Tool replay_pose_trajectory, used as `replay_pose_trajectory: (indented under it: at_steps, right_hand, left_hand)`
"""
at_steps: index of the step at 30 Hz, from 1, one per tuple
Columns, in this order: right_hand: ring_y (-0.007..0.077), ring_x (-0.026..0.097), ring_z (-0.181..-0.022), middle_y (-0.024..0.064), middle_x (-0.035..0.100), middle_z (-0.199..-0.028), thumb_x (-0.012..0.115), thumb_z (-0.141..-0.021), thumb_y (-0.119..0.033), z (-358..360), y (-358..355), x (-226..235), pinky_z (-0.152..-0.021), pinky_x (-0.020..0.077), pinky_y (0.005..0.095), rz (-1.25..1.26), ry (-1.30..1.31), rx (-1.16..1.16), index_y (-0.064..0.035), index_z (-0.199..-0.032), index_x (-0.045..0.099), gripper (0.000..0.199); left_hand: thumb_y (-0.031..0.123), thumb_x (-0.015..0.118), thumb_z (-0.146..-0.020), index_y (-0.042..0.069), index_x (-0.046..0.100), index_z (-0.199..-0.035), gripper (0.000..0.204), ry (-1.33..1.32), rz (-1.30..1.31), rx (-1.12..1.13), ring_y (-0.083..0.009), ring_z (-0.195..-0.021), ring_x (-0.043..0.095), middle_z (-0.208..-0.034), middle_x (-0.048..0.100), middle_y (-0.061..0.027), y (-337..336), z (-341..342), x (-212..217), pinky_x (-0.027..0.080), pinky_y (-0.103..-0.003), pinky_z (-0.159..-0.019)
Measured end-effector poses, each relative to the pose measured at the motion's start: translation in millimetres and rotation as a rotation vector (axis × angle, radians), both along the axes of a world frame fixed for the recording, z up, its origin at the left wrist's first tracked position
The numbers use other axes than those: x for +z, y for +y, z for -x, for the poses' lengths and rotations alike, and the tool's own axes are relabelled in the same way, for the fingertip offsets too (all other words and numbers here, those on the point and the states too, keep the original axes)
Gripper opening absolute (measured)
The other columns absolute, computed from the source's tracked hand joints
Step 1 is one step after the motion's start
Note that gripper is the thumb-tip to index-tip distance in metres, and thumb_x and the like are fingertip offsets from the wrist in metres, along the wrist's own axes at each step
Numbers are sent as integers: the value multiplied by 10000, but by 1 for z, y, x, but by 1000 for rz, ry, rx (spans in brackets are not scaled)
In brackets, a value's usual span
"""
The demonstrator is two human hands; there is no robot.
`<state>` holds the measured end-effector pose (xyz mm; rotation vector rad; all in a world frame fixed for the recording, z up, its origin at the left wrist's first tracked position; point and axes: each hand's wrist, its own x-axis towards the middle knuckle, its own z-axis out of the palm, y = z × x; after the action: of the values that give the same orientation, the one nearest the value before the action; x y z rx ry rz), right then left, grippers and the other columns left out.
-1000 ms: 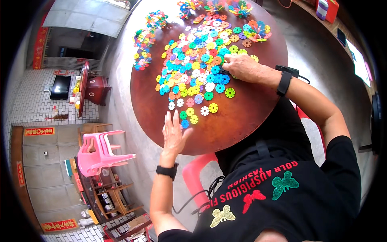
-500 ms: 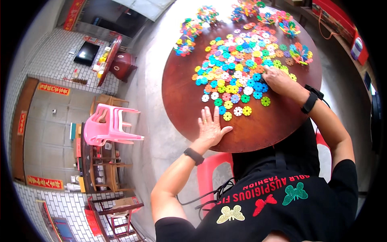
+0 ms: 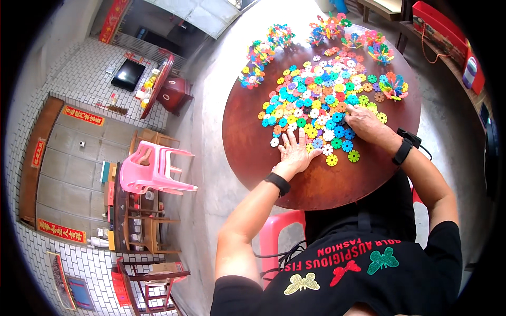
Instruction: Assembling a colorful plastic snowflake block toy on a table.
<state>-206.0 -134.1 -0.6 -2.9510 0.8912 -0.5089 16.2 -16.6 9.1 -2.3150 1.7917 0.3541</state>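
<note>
Notched plastic flower discs (image 3: 316, 97) in many colours lie in a loose layer over a round brown wooden table (image 3: 253, 150). My left hand (image 3: 295, 152) rests on the near left edge of the layer, fingers apart, with its fingertips over a few discs. At the right side of the layer is my right hand (image 3: 366, 124), its fingers curled down among the blue and white discs. What those fingers hold, if anything, is hidden. Something dark shows just under them. Several balls built from joined discs, such as a multicoloured ball (image 3: 280, 35), stand along the table's far rim.
Stacked pink plastic chairs (image 3: 150, 168) stand on the floor to the left. Beside the table's near edge is a pink stool (image 3: 271, 231), with black cables next to it. A wooden bench (image 3: 448, 47) bearing red boxes runs along the right.
My left hand has moved forward and right, from bare wood onto the discs. My right hand stays curled among the discs at the right. The whole view has shifted slightly.
</note>
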Motion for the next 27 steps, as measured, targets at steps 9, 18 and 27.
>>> replay_pose_trajectory:
  at_steps: [9,18,27]
  right_hand:
    - [320,567,-925,180,532,-950,518,-796,-76,1,-7,4,-778,478,402,-163,-42,-3,-23,-843,595,105]
    - [363,550,-869,167,543,-871,592,-681,-24,8,-11,5,-735,454,442,-337,-194,74,-37,-863,503,203]
    - [364,583,-778,176,579,-759,573,-736,-37,2,-19,1,-671,459,434,-253,-378,68,-17,-850,551,118]
  left_hand:
    - [476,626,-793,80,208,-1417,850,-15,267,-15,-376,-1340,215,-1443,229,-208,-16,24,10,223,-534,-1045]
    - [143,646,-709,61,562,-1083,393,318,523,-1034,-262,-1126,486,-1167,501,-123,29,94,8,404,-396,-921]
    - [53,552,-781,27,546,-1140,359,190,604,-689,-321,-1093,529,-1139,552,-171,9,29,-1,445,-397,-893]
